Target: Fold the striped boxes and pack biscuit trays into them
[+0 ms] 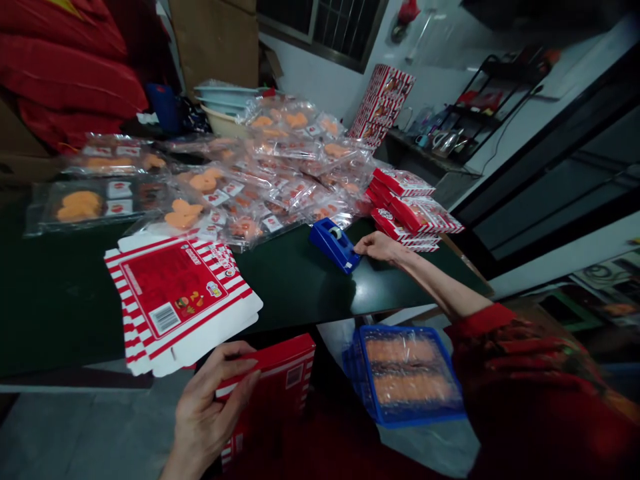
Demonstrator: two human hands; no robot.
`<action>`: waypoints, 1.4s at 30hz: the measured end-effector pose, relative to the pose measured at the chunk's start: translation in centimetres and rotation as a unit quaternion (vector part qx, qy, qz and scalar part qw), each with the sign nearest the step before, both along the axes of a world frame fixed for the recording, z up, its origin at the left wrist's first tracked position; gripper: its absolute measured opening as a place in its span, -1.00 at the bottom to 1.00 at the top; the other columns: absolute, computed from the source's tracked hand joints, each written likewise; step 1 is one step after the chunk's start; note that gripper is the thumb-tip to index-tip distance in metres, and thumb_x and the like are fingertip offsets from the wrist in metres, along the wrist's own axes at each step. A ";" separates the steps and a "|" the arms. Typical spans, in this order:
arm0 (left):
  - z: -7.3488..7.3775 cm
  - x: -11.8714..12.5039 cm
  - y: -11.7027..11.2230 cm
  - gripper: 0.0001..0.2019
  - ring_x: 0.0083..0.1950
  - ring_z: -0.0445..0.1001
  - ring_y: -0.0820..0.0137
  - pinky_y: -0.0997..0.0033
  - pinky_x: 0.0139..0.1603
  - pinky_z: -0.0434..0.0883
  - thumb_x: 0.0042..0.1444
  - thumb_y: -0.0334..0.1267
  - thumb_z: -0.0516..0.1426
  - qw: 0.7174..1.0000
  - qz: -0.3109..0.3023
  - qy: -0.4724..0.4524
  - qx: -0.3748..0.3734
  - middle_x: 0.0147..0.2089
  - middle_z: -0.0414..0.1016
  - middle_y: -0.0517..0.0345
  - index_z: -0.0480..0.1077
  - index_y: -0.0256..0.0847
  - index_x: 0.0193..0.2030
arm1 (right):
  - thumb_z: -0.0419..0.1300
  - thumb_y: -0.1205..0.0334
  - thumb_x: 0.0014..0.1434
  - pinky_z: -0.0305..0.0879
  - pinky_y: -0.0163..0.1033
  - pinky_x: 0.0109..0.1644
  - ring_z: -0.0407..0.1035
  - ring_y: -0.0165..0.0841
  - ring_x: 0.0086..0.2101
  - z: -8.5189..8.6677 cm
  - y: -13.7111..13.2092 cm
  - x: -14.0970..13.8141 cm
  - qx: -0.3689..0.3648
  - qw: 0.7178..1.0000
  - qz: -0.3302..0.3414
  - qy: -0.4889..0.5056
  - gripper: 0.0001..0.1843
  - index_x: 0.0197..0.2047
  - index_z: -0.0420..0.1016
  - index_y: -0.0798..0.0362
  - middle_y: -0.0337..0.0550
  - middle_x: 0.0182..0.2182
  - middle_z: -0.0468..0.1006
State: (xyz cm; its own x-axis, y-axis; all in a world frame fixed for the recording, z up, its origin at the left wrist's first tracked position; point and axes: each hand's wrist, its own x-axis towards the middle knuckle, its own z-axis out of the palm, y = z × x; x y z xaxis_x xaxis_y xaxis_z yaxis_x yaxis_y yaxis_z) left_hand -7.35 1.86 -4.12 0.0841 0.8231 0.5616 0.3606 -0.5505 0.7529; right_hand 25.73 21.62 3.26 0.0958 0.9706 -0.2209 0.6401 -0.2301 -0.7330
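Observation:
My left hand (210, 403) grips a folded-up red and white striped box (280, 380) by its left end, low in front of me below the table edge. My right hand (376, 248) reaches out over the dark green table (295, 287) and its fingers pinch at the front end of a blue tape dispenser (334, 244). A stack of flat, unfolded red and white box blanks (175, 300) lies on the table's near edge, left of my left hand.
Many clear bags of orange pieces (260, 180) cover the back of the table. Finished red boxes (410, 210) are stacked at the right. A blue tray (405, 373) with wrapped orange items sits below the table edge. Bowls (225, 107) stand at the back.

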 end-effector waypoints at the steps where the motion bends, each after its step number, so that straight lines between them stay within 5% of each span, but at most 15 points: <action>1: 0.0 0.0 0.0 -0.91 -0.27 0.52 0.50 0.59 -0.27 0.44 0.08 -0.43 0.15 1.000 0.001 0.005 0.002 -0.21 0.48 0.13 0.44 -0.19 -0.30 | 0.36 0.42 -0.20 0.14 -0.42 -0.51 0.20 -0.54 -0.61 0.0 0.2 0.0 -0.021 1.000 0.000 0.001 -0.79 -0.71 0.43 0.14 -0.28 -0.72 0.38; 6: 0.0 -0.2 0.0 -0.92 -0.28 0.52 0.51 0.62 -0.30 0.44 0.09 -0.41 0.15 1.000 0.009 0.013 0.003 -0.22 0.48 0.14 0.44 -0.18 -0.30 | 0.36 0.39 -0.11 -0.03 -0.45 -0.66 0.05 -0.60 -0.71 0.8 1.1 0.1 -0.125 0.991 -0.018 0.031 -0.77 -0.66 0.41 0.15 -0.33 -0.76 0.28; 13: -0.3 -0.4 -0.3 -0.90 -0.26 0.51 0.49 0.65 -0.38 0.43 0.10 -0.42 0.14 1.000 -0.007 -0.006 -0.027 -0.18 0.46 0.11 0.43 -0.18 -0.26 | 0.25 0.51 0.00 0.36 -0.27 -0.45 0.23 -0.52 -0.64 1.0 0.4 0.2 -0.181 0.972 -0.071 0.134 -0.84 -0.52 0.39 0.13 -0.28 -0.64 0.42; 21: -0.4 0.0 -0.3 -0.87 -0.23 0.50 0.50 0.63 -0.33 0.44 0.11 -0.45 0.13 0.999 -0.027 -0.022 -0.018 -0.18 0.44 0.11 0.43 -0.17 -0.24 | 0.15 0.38 0.19 0.38 -0.30 -0.41 0.27 -0.53 -0.60 0.2 -0.1 -0.2 -0.114 0.957 -0.148 0.223 -0.86 -0.42 0.35 0.15 -0.38 -0.61 0.34; 28: -0.1 -0.2 -0.1 -0.94 -0.28 0.54 0.46 0.58 -0.34 0.47 0.09 -0.37 0.15 1.000 -0.012 -0.005 -0.018 -0.22 0.50 0.10 0.46 -0.18 -0.30 | 0.05 0.49 0.24 0.41 -0.38 -0.19 0.38 -0.54 -0.43 -1.9 -3.7 0.1 -0.009 0.937 -0.175 0.302 -0.75 -0.48 0.32 0.13 -0.25 -0.50 0.43; 31: -0.3 -0.4 0.0 -0.94 -0.26 0.56 0.42 0.55 -0.30 0.49 0.08 -0.34 0.17 1.000 -0.011 0.001 -0.022 -0.20 0.53 0.08 0.48 -0.16 -0.30 | 0.11 0.33 0.25 0.42 -0.27 -0.18 0.42 -0.44 -0.29 -3.3 -4.5 -0.1 -0.013 0.938 -0.179 0.296 -0.91 -0.26 0.42 0.15 -0.17 -0.28 0.49; 36: -0.8 -0.4 -0.3 -0.89 -0.17 0.59 0.32 0.44 -0.22 0.53 0.06 -0.27 0.20 0.998 0.000 -0.004 -0.056 -0.15 0.57 0.01 0.47 -0.18 -0.24 | 0.13 0.15 0.25 0.40 -0.06 -0.08 0.40 -0.28 -0.11 -5.5 -4.4 -1.1 -0.045 0.951 -0.199 0.231 -0.65 0.06 0.34 0.11 -0.05 -0.02 0.42; 39: -0.5 -0.1 -0.3 -0.88 -0.21 0.59 0.32 0.41 -0.20 0.53 0.06 -0.22 0.21 0.998 0.028 0.005 -0.061 -0.21 0.60 0.03 0.48 -0.20 -0.29 | 0.13 0.15 0.25 0.40 -0.08 -0.09 0.40 -0.29 -0.13 -5.8 -5.2 -1.4 -0.031 0.959 -0.212 0.185 -0.66 0.05 0.35 0.11 -0.06 -0.03 0.42; 42: 0.0 0.4 0.0 -0.88 -0.23 0.59 0.34 0.42 -0.19 0.53 0.06 -0.22 0.21 0.997 0.029 0.011 -0.071 -0.25 0.60 0.07 0.49 -0.21 -0.29 | 0.11 0.23 0.25 0.37 -0.29 -0.33 0.39 -0.45 -0.37 -4.7 -7.6 -1.8 -0.001 0.966 -0.201 0.162 -0.82 -0.13 0.40 0.15 -0.15 -0.25 0.48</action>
State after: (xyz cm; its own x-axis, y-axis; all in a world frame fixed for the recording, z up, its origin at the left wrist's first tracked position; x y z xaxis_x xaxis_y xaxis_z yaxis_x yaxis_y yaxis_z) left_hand -6.91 1.82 -4.10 0.0454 0.8981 0.4374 0.4061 -0.4166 0.8133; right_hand 23.88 13.97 -1.48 0.3908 0.8685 -0.3050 0.2358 -0.4147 -0.8789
